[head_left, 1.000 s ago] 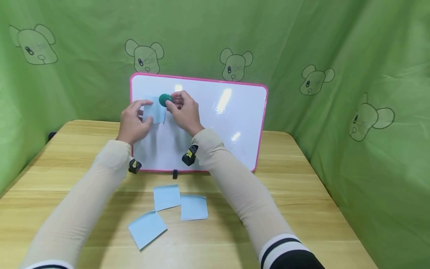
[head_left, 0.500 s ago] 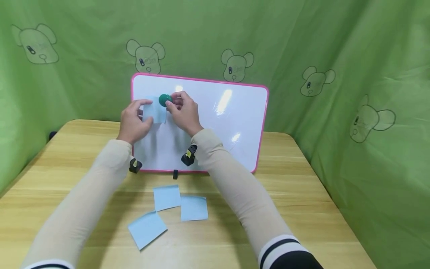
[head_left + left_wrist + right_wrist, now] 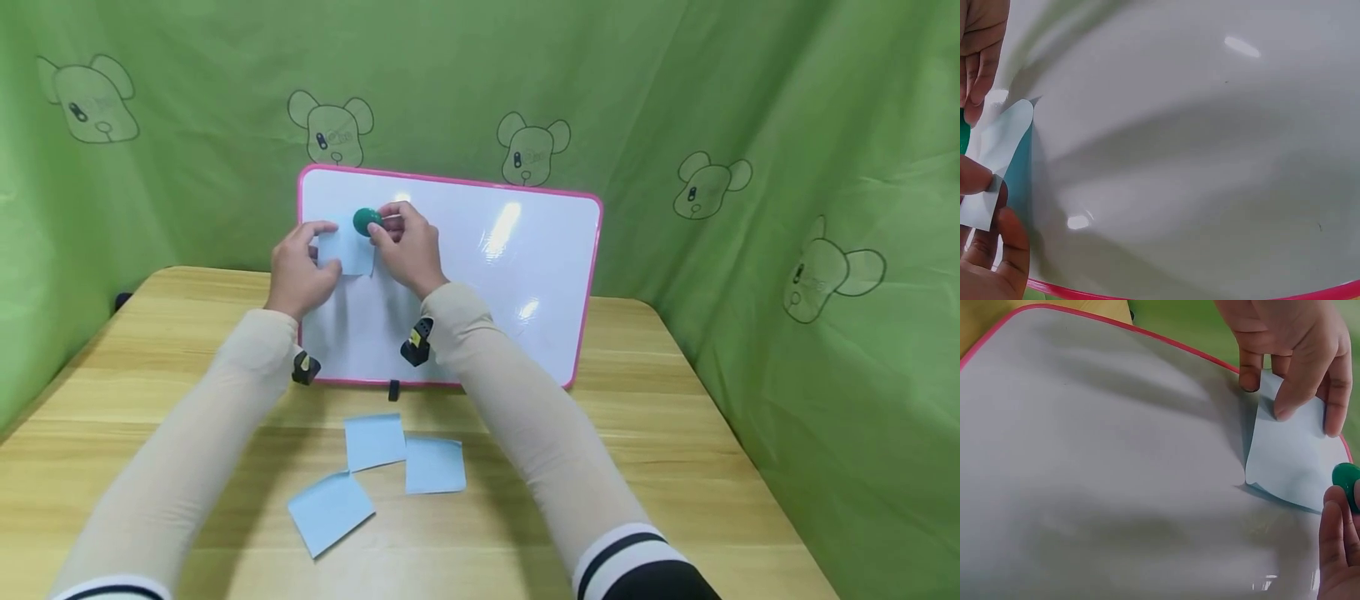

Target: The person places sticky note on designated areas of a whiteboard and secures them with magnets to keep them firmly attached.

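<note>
A light-blue sticky note [image 3: 354, 257] is held against the upper left of a whiteboard [image 3: 480, 292] with a pink frame. My left hand [image 3: 300, 271] pinches the note by its left side; in the left wrist view the thumb lies in front of the paper [image 3: 1005, 144] and fingers are behind it. The paper bows away from the board in both wrist views. My right hand [image 3: 412, 250] grips a round green magnet [image 3: 365, 222] between thumb and fingers, at the note's upper right corner. Whether the magnet touches the paper, I cannot tell.
Three more blue sticky notes lie on the wooden table in front of the board: one at the back [image 3: 375, 442], one at the right [image 3: 435, 466], one nearest me [image 3: 331, 514]. A small black foot [image 3: 393, 390] supports the board. Green curtain [image 3: 435, 75] surrounds the table.
Both hands and the magnet have shifted slightly left relative to the board. The note's right part looks a little more spread out. The loose notes on the table have stayed put.
</note>
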Demonstrator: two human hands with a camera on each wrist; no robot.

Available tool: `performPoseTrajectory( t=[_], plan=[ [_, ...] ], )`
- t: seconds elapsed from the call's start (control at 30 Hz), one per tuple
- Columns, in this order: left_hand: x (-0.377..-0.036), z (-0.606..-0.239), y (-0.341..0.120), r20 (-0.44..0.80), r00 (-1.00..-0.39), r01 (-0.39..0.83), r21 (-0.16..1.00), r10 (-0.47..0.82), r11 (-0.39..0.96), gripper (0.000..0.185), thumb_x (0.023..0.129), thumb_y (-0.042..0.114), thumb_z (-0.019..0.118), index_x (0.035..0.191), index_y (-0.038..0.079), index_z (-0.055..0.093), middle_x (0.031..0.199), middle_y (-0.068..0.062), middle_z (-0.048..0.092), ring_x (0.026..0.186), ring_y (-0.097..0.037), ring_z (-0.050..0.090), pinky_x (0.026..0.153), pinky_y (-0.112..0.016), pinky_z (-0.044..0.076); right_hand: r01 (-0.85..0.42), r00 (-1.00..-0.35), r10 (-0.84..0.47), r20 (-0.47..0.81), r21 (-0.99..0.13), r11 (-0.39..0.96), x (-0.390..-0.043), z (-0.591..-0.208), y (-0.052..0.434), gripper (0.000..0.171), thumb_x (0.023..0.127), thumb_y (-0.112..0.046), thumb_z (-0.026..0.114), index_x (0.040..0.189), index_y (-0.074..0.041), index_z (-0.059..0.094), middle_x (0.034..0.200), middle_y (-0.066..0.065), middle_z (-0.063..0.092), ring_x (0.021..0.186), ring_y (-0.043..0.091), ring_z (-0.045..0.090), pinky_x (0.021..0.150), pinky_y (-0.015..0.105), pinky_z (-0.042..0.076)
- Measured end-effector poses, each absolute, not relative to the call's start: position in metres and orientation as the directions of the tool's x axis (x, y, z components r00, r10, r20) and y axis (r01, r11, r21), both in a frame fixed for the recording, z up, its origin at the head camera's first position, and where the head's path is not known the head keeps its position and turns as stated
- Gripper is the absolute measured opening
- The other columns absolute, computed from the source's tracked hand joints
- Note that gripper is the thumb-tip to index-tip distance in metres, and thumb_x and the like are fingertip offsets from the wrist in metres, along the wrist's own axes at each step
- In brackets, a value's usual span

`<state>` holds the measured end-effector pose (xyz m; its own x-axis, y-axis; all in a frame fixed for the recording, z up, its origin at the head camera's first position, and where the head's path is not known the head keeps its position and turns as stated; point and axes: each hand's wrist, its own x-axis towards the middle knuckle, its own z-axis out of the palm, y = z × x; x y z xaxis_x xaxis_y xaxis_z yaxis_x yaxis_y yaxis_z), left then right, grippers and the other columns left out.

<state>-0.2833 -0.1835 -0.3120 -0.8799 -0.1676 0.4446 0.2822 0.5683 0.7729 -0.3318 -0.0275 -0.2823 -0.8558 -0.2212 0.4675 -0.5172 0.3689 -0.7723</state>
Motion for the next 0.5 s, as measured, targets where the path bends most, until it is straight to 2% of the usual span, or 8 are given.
performPoseTrajectory(
  t=[0.23, 0.5],
  plan=[
    [-0.2853, -0.3127, -0.1832, 0.446, -0.878, 0.280, 0.776, -0.177, 0.565, 0.048, 0.083, -0.004, 0.059, 0.131, 0.002, 0.054, 0.130, -0.019, 0.051, 0.102, -0.036, 0.056, 0.088, -0.048, 0.053, -0.523, -0.852, -0.247, 0.461, -0.754, 0.396, -0.3303, -0.2794, -0.0324, 0.022, 0.094, -0.012, 0.064, 0.113, -0.003, 0.059, 0.101, 0.011, 0.069, 0.083, 0.011, 0.067, 0.071, 0.017, 0.052],
    [-0.2870, -0.3121, -0.1828, 0.446, -0.877, 0.277, 0.775, -0.181, 0.568, 0.048, 0.082, -0.004, 0.061, 0.129, 0.002, 0.055, 0.131, -0.020, 0.049, 0.117, -0.039, 0.051, 0.097, -0.050, 0.047, -0.504, -0.864, -0.229, 0.449, -0.757, 0.415, -0.3340, -0.2772, -0.0363, 0.022, 0.094, -0.013, 0.065, 0.113, -0.003, 0.062, 0.100, 0.011, 0.070, 0.083, 0.010, 0.066, 0.072, 0.015, 0.053]
  ],
)
